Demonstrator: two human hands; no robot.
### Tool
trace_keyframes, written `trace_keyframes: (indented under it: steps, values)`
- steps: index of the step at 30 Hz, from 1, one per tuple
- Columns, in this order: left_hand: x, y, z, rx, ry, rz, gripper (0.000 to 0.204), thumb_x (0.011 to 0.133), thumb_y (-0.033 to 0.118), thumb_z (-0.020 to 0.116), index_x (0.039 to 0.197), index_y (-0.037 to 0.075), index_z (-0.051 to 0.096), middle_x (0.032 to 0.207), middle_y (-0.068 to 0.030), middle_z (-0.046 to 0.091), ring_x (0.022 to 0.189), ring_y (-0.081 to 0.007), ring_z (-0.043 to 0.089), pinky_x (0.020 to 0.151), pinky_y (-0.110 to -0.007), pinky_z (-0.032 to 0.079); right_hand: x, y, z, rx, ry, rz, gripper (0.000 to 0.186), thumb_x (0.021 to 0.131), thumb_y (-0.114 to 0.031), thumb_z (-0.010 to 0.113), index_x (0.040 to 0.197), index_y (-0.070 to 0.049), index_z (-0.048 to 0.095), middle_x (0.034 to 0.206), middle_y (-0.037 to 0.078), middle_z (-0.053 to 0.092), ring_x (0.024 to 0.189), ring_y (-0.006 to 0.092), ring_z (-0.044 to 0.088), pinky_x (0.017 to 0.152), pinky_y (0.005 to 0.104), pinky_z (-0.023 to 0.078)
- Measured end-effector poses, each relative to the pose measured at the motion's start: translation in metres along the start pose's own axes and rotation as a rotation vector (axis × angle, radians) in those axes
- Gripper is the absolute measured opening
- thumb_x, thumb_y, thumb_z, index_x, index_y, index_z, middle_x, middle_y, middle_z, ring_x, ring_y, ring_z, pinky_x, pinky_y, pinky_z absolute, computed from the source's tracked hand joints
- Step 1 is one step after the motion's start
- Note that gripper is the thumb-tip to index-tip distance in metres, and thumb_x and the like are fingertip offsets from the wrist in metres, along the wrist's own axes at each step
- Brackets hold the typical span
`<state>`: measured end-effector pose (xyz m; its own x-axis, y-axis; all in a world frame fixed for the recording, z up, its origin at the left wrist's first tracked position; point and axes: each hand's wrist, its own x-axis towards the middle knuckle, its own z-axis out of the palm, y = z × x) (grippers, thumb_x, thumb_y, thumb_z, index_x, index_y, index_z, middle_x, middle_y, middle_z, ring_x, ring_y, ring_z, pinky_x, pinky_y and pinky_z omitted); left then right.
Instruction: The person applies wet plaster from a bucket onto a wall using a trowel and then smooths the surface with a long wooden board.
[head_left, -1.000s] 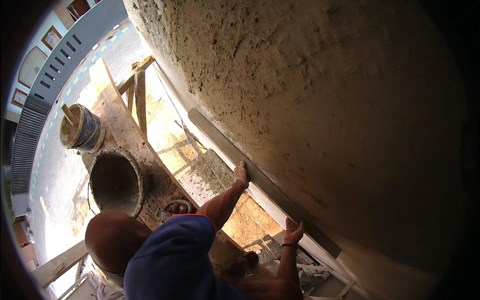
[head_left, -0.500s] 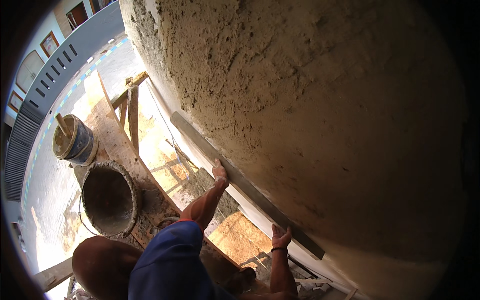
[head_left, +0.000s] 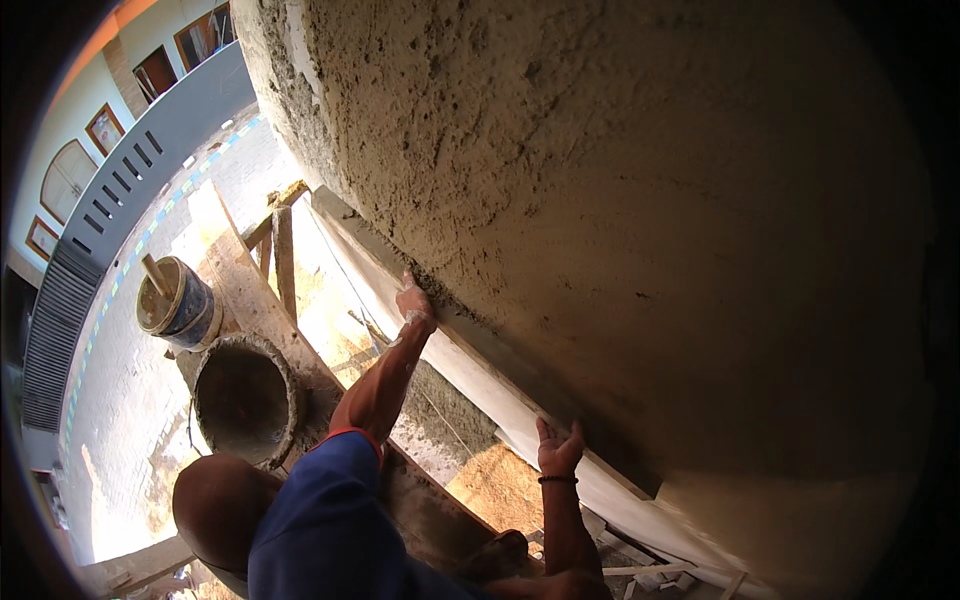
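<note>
A long grey straightedge lies diagonally against the rough, plastered curved wall, with loose mortar along its upper edge. My left hand grips its lower edge toward the upper left, the wrist smeared pale with mortar. Lower down on the same bar, my right hand holds it from underneath with thumb and fingers apart, a dark bead bracelet at the wrist. My blue-sleeved left shoulder and a bare rounded body part, apparently my knee, fill the lower left.
A plank scaffold carries a bucket with a stick in it and a mortar-crusted basin. A wooden post stands beside it. Below are paving and orange sandy ground; a grey fence wall and building lie beyond.
Both hands have shifted the straightedge up and leftward along the wall, and mortar now shows gathered on its upper edge. The view has swung slightly, showing more of the building.
</note>
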<state>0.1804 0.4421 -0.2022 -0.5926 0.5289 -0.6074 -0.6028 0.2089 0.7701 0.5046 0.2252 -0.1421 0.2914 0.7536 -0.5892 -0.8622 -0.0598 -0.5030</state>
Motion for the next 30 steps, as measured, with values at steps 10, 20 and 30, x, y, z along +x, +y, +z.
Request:
trace_keyframes:
  steps: [10, 20, 30]
  values:
    - [-0.085, 0.056, 0.025, -0.059, -0.005, 0.016, 0.06, 0.089, 0.052, 0.047, 0.079, -0.007, 0.052, 0.054, -0.0055, 0.042, 0.047, -0.019, 0.043, 0.044, -0.039, 0.036, -0.028, -0.042, 0.009, 0.047, -0.064, -0.051, 0.039, 0.084, -0.022, 0.057, 0.118, -0.006, 0.045, 0.123, 0.014, 0.05, 0.114, 0.037, 0.047, 0.095, 0.0575, 0.04]
    - [-0.168, 0.088, 0.046, -0.079, -0.024, 0.085, 0.06, 0.091, 0.054, 0.041, 0.093, -0.004, 0.058, 0.069, -0.0099, 0.057, 0.054, -0.0209, 0.055, 0.049, -0.036, 0.046, -0.075, -0.106, 0.021, 0.04, -0.139, -0.109, 0.028, 0.088, -0.024, 0.052, 0.11, -0.006, 0.053, 0.109, 0.013, 0.06, 0.096, 0.0358, 0.06, 0.086, 0.0561, 0.047]
    - [-0.26, 0.101, 0.043, -0.233, -0.451, -0.019, 0.078, 0.088, 0.059, 0.042, 0.124, -0.01, 0.04, 0.117, -0.0196, 0.052, 0.1, -0.0271, 0.057, 0.086, -0.037, 0.048, -0.136, -0.182, 0.032, -0.102, -0.25, -0.315, 0.021, 0.088, -0.024, 0.054, 0.101, -0.008, 0.06, 0.1, 0.009, 0.064, 0.096, 0.0269, 0.061, 0.087, 0.0494, 0.048]
